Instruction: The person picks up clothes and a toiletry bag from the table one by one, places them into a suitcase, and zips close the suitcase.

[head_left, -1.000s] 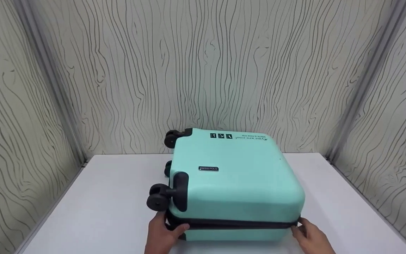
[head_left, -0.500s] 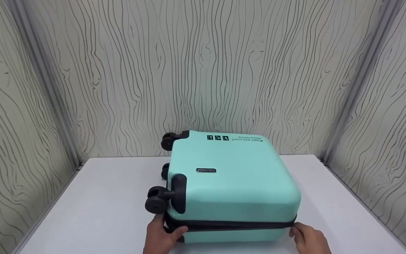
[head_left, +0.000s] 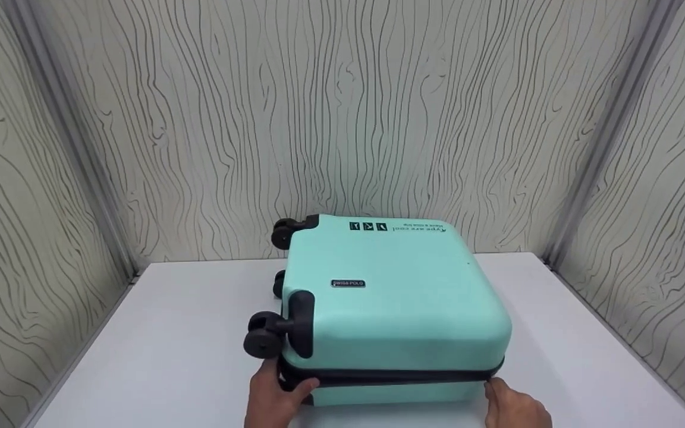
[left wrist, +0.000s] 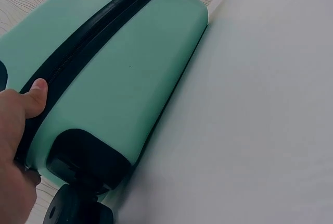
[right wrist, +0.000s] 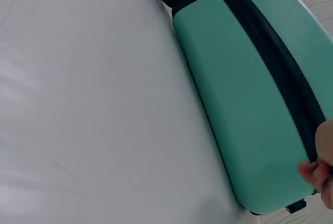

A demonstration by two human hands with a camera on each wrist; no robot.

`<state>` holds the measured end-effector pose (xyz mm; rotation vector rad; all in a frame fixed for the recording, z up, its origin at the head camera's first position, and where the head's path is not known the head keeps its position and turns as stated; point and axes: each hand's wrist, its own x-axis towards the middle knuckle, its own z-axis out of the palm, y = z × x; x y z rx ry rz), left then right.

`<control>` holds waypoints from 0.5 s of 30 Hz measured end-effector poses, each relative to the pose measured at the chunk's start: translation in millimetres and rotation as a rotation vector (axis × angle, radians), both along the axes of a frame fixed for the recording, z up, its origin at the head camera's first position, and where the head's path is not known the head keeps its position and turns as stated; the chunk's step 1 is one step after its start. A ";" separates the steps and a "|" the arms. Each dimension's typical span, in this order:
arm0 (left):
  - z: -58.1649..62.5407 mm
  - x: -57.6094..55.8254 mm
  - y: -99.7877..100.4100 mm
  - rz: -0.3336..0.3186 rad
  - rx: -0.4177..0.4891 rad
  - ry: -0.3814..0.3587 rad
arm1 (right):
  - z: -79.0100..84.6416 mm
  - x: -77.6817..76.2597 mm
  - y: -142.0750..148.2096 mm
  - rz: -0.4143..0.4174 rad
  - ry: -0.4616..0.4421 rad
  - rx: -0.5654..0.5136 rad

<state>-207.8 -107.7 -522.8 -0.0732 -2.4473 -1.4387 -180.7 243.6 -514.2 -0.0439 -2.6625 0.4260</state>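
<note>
A mint-green hard-shell suitcase (head_left: pixel 402 303) lies flat on the white table, its black wheels (head_left: pixel 264 343) pointing left. A dark zipper (head_left: pixel 390 377) band runs along its near side. My left hand (head_left: pixel 271 397) grips the near left corner below a wheel; in the left wrist view its thumb (left wrist: pixel 36 96) presses on the band and the fingers go behind the corner. At the near right corner, my right hand (head_left: pixel 515 404) pinches at the zipper between thumb and curled fingers. Whatever small part sits in that pinch is hidden, also in the right wrist view, where the fingers (right wrist: pixel 315 174) cover it.
White table (head_left: pixel 158 345) surface shows on both sides of the suitcase. Behind it rises a wood-grain patterned wall (head_left: pixel 342 119), with similar panels left and right. A small black foot (right wrist: pixel 296 206) sticks out from the suitcase's end in the right wrist view.
My right hand has shifted slightly left and down at the near right corner, with its fingers drawn closer together. The left hand keeps its grip and the suitcase stays nearly in place.
</note>
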 end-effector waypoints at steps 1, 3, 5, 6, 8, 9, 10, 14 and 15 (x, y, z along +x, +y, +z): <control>0.3 0.4 -0.2 0.007 -0.003 0.003 | 0.5 1.0 -4.0 -0.001 0.008 0.005; 0.5 0.8 -0.1 0.022 -0.010 0.011 | 0.5 2.5 -15.5 0.020 0.036 0.014; 0.3 0.3 1.0 0.031 -0.011 0.019 | 0.3 3.2 -30.4 0.070 0.069 0.028; 0.1 -0.1 1.9 0.027 -0.011 0.021 | 0.3 3.2 -38.3 0.099 0.085 0.037; 0.0 -1.1 4.2 0.018 -0.001 0.022 | -0.3 2.4 -51.2 0.147 0.124 0.060; 0.0 -1.5 5.3 0.015 0.005 0.017 | -0.1 2.3 -55.6 0.161 0.129 0.068; -0.2 -1.8 6.2 0.012 0.009 0.015 | 0.1 2.6 -58.7 0.167 0.123 0.075; -0.8 -2.8 6.0 0.018 0.022 0.009 | 3.2 3.8 -61.2 0.159 0.045 0.034; -1.2 -3.1 5.1 0.016 0.015 0.014 | 4.3 3.8 -60.8 0.161 0.008 0.013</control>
